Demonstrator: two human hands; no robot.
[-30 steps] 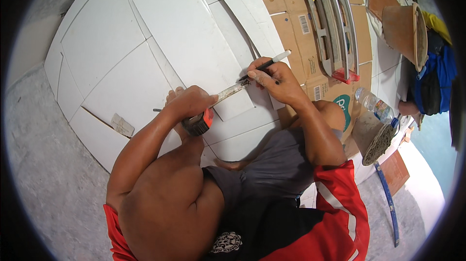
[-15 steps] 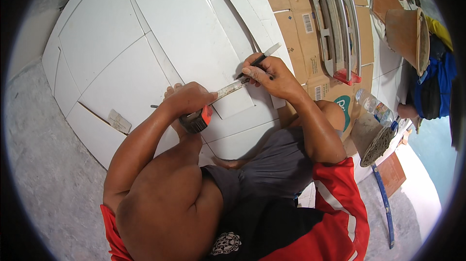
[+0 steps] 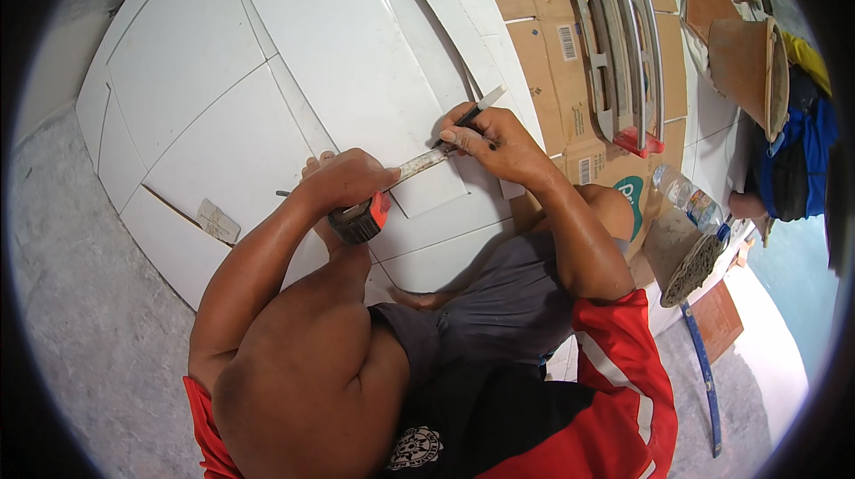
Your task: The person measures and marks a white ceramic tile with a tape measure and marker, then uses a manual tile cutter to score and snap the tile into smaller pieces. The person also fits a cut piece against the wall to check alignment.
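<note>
A loose white tile (image 3: 343, 52) lies in front of me on the white tiled floor. My left hand (image 3: 352, 178) is closed around a black and orange tape measure (image 3: 360, 220) near the tile's front left part. The worn tape blade (image 3: 420, 164) is pulled out across the tile toward my right hand (image 3: 495, 142). Between the fingers of that hand is a black marker pen (image 3: 484, 105) with a whitish end, slanting up to the right. Its lower end is close to the blade; my fingers partly cover the blade's far end.
A manual tile cutter with metal rails (image 3: 634, 52) lies on flattened cardboard (image 3: 543, 60) at right. Beyond are a clay-coloured bucket (image 3: 744, 69), a plastic bottle (image 3: 690, 198) and a blue bar (image 3: 704, 372). A narrow tile strip (image 3: 445, 7) lies ahead, a small offcut (image 3: 217, 222) at left.
The marker's upper end has dipped slightly left and down as my right hand shifted a little. My left hand and the tape measure stay almost where they were.
</note>
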